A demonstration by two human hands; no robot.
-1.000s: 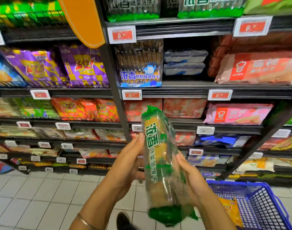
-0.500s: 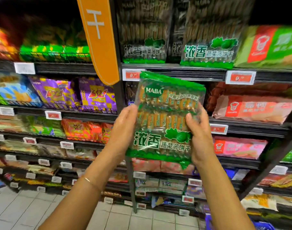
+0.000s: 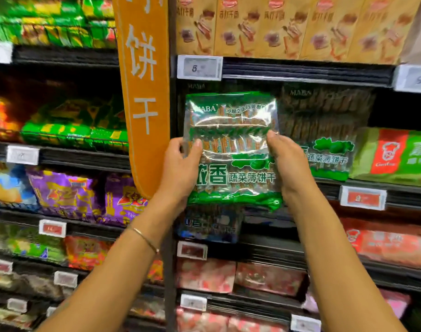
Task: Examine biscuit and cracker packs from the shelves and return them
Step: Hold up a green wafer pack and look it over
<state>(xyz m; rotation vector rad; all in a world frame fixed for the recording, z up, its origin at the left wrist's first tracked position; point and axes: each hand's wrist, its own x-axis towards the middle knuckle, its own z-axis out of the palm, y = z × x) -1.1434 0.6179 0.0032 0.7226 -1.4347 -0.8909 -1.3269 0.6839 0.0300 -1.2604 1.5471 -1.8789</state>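
Both hands hold the green pack [image 3: 231, 149] up in front of the shelf [image 3: 307, 73], facing out. The left hand [image 3: 180, 168] pinches its left edge, thumb in front and fingers behind. The right hand [image 3: 288, 164] pinches the right edge the same way. It looks ready to go back. To do this well, keep the pack straight, slide it in next to the same kind of pack [image 3: 324, 130], stand it up so it does not flop, then let go.
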